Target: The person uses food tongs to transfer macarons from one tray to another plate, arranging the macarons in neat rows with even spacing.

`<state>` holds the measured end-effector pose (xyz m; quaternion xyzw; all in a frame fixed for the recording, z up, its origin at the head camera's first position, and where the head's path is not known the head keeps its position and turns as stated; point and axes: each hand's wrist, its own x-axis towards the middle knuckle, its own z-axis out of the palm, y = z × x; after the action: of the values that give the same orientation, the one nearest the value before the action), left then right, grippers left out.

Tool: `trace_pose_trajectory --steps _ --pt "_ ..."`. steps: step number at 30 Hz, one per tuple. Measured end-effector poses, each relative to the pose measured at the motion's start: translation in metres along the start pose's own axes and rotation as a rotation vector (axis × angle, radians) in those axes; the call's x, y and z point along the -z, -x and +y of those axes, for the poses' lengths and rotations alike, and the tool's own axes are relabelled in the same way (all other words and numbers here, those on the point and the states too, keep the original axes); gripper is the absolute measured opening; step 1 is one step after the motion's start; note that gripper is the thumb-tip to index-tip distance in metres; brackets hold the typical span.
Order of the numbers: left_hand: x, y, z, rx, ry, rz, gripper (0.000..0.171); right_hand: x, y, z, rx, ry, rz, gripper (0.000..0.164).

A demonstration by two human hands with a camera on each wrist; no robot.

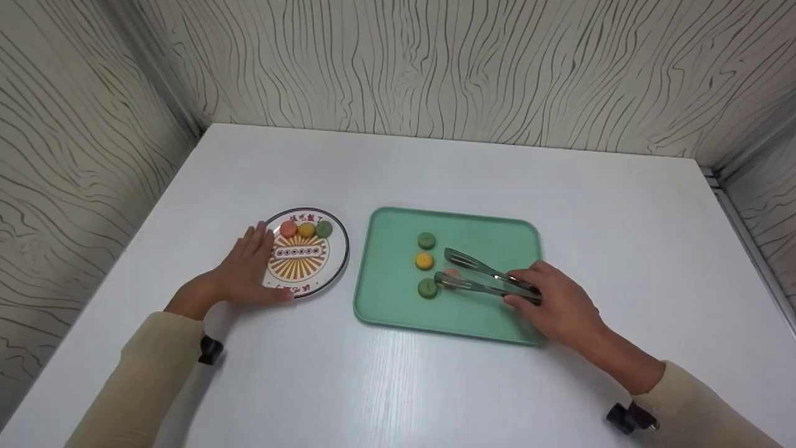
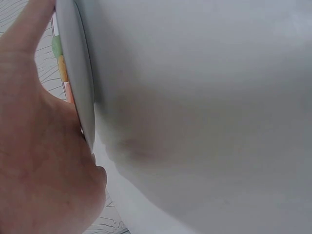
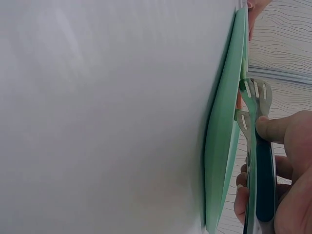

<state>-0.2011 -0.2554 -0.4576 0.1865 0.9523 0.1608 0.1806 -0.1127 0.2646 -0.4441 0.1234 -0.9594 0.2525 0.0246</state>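
Note:
My right hand (image 1: 559,305) grips a pair of metal tongs (image 1: 476,264), whose slotted arms stand apart over the green tray (image 1: 387,267). One arm of the tongs partly covers a pink macaron-like piece (image 1: 451,273). To its left, a green piece (image 1: 426,240), a yellow piece (image 1: 424,261) and another green piece (image 1: 427,288) form a column. With fingers and thumb spread, my left hand (image 1: 245,274) touches the left rim of a white patterned plate (image 1: 334,269). Pink (image 1: 288,229), yellow (image 1: 306,230) and green (image 1: 323,229) pieces sit in a row on that plate.
The plate and tray stand apart on a white table (image 1: 385,386). Wood-grain-patterned panels (image 1: 410,68) rise behind the table and at both sides. A dark wrist device (image 1: 211,350) is on the left sleeve, and another (image 1: 629,417) on the right.

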Motion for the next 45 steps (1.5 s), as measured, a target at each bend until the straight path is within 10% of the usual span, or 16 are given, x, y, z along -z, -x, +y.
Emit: trace_pose_trajectory --steps 45 --pt "-0.002 -0.001 -0.003 0.008 -0.004 -0.005 0.134 -0.007 -0.006 0.000 0.029 0.015 0.005 0.028"
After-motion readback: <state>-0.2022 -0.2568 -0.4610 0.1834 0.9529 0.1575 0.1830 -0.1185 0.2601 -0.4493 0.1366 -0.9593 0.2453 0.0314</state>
